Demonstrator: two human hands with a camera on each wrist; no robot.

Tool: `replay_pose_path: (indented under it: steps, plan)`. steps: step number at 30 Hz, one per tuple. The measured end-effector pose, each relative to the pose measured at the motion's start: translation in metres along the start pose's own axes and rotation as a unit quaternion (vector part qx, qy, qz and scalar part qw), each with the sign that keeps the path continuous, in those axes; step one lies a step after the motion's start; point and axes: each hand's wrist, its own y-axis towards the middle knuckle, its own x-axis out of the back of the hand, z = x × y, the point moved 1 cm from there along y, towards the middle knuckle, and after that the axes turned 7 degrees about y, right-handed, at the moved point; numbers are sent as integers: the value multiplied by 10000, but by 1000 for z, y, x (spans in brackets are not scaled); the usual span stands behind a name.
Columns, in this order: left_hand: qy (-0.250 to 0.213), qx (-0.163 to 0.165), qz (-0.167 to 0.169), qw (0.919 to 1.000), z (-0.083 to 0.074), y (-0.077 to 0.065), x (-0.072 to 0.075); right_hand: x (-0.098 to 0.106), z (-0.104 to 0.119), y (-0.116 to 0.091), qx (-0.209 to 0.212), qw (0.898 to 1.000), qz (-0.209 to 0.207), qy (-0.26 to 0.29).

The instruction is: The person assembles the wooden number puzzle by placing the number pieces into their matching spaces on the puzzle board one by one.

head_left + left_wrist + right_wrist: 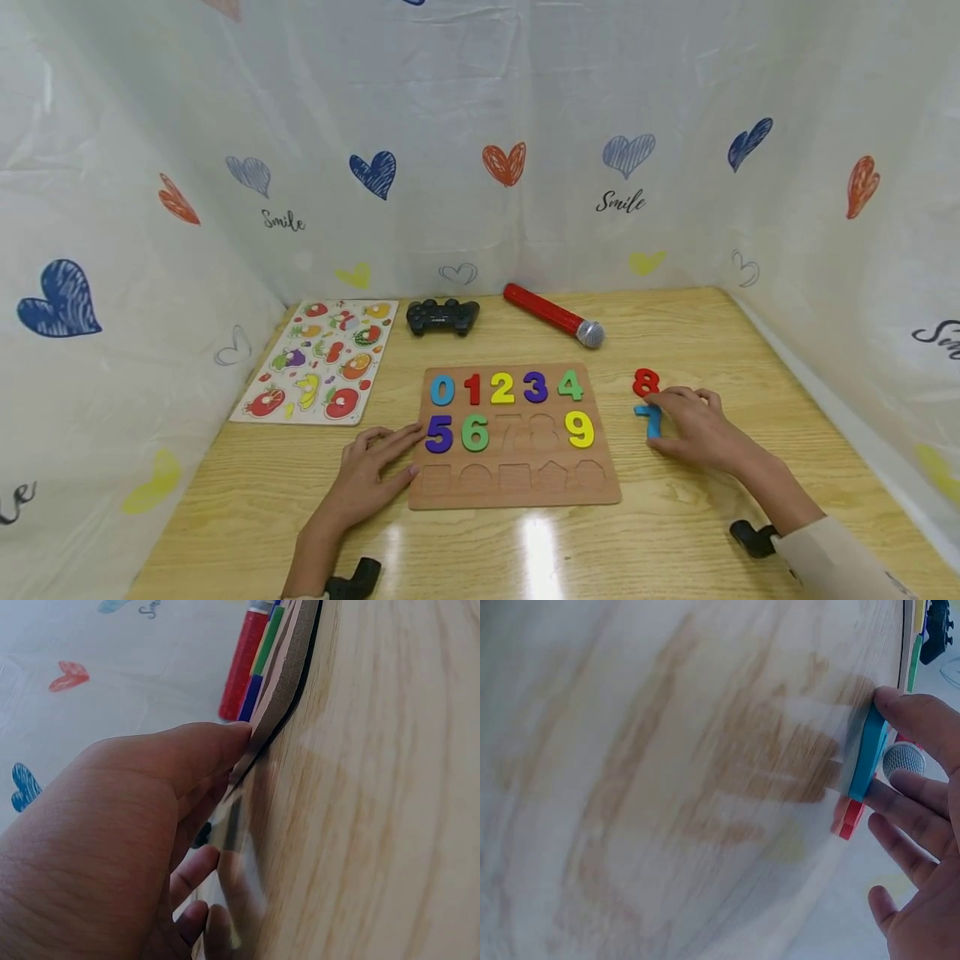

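Observation:
My right hand (696, 429) pinches a blue number seven (654, 423) between thumb and fingers, right of the puzzle board. In the right wrist view the blue seven (866, 754) has the thumb at one end and a fingertip at the other. A red number eight (645, 382) lies just beyond it. The wooden number board (517, 497) holds 0 to 6 and a yellow nine (579, 430); the seven and eight outlines are bare. My left hand (367, 475) rests on the table, fingers extended, fingertips at the board's left edge. The left wrist view shows its thumb (214, 746) against that edge.
A fruit picture board (307, 362) lies at the back left. Behind the number board are a black game controller (442, 317) and a red microphone (551, 312). A white curtain (450, 100) printed with hearts encloses the wooden table (465, 558) at the back and sides.

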Motion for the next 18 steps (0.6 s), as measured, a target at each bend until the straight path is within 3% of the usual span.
replay_pose_path:
  steps: [18]
  plan:
    - [-42, -25, 23, 10000, 0, -1, 2, 7, 23, 12, 401, 9990, -189, 48]
